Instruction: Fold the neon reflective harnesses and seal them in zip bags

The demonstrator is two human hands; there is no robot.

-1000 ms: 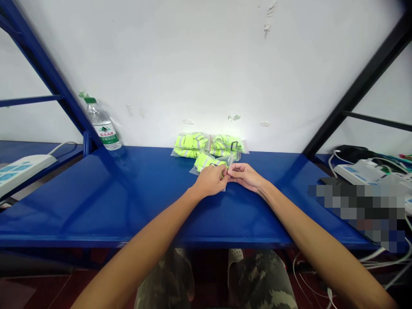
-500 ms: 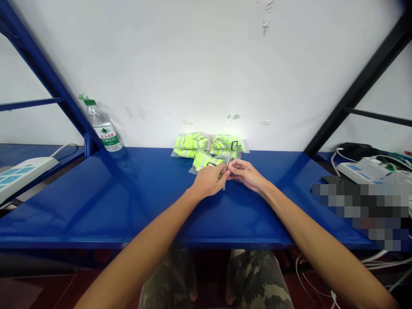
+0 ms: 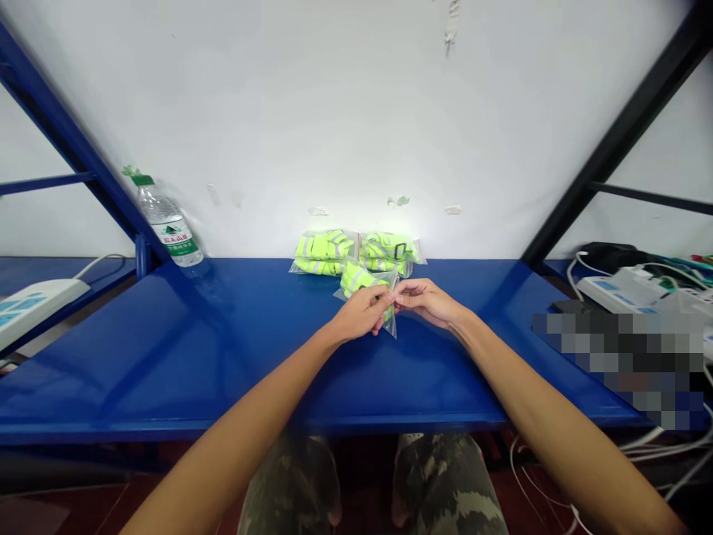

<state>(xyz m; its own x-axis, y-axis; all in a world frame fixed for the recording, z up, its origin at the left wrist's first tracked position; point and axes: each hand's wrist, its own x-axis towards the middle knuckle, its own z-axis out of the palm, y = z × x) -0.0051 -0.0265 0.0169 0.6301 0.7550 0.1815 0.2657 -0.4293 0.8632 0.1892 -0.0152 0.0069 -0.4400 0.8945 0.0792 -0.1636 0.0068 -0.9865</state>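
Note:
My left hand (image 3: 359,313) and my right hand (image 3: 424,303) meet in front of me above the blue shelf top, fingertips together. Both pinch the edge of a clear zip bag (image 3: 362,286) holding folded neon-yellow reflective fabric with silver stripes. The bag's lower corner hangs below my fingers, and part of the bag is hidden behind my left hand. Just beyond my hands, two similar bags of neon-yellow reflective fabric (image 3: 324,253) (image 3: 388,253) lie side by side against the wall.
A clear water bottle (image 3: 167,227) with a green cap leans at the back left of the blue metal shelf (image 3: 167,357). White power strips (image 3: 33,308) (image 3: 618,292) with cables lie at both sides. Black and blue uprights frame the shelf, and a pixelated patch hides part of the right.
The held bag now stands more upright, with its lower corner hanging below my fingers. My hands have stayed close together, and the whole view has shifted slightly.

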